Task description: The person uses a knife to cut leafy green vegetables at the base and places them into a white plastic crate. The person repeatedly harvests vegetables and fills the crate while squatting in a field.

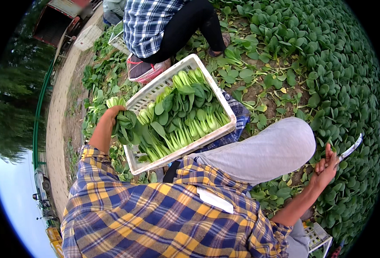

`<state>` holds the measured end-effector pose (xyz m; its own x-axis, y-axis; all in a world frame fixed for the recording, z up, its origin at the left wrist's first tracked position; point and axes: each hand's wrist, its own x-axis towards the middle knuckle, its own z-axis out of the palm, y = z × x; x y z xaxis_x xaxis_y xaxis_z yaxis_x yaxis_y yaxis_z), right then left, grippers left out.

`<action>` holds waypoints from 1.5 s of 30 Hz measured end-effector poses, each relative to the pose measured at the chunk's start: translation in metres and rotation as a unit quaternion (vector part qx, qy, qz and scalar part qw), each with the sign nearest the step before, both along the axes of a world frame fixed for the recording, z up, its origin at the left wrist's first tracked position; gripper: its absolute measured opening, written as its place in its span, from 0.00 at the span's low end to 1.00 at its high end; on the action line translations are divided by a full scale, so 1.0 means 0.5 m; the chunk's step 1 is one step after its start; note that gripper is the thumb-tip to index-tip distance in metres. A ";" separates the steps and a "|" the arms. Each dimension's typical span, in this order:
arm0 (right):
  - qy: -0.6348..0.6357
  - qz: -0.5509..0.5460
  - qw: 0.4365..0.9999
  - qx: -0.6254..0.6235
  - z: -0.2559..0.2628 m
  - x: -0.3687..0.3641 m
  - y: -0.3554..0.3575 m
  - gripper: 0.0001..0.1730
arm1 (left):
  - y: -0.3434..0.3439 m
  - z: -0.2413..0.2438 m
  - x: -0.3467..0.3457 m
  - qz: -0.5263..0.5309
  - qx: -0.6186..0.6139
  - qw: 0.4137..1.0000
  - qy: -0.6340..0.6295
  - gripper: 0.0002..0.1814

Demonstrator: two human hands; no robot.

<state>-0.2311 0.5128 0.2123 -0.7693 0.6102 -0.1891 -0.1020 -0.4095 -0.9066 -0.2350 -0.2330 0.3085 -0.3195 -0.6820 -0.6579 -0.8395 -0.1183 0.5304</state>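
Observation:
My left hand (115, 113) grips a bunch of bok choy (125, 124) at the left end of a white plastic crate (180, 153). Pale stem ends show above the fingers, and the dark leaves hang down over the crate's rim. Inside the crate, bok choy (190, 129) lies in rows, stems toward the long sides and leaves toward the middle. Out to the right, my right hand (327, 166) is closed around the handle of a curved harvesting knife (351, 149). Its blade points up and away over the growing plants. The handle is mostly hidden by the fingers.
A dense bed of growing bok choy (348, 80) fills the right side. Ahead, a person in a checked shirt (148, 25) sits low on a padded bundle (145, 69). Cut leaves litter the soil (273, 96). Another white crate (317, 237) stands behind at lower right.

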 end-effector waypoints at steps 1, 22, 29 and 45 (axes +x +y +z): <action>-0.008 -0.008 1.000 0.001 -0.001 0.003 0.001 0.12 | -0.001 -0.032 -0.010 0.007 -0.022 1.000 -0.015 0.13; -0.052 -0.021 0.998 -0.001 -0.004 0.024 -0.017 0.12 | 0.140 -0.207 -0.114 -0.108 -0.217 0.970 -0.023 0.63; -0.064 -0.021 0.998 0.016 -0.009 0.031 -0.020 0.11 | 0.174 -0.306 -0.079 -0.424 -0.402 0.802 0.124 0.58; -0.073 -0.042 0.991 0.102 0.077 0.097 -0.031 0.12 | 0.273 -0.259 -0.129 -0.366 -0.495 0.781 0.106 0.48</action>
<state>-0.1828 0.4972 0.2507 -0.6880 0.7076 -0.1612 0.0111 -0.2118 -0.9773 -0.2995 -0.0965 0.1791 -0.8925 -0.4057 0.1972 -0.3701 0.9085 0.1940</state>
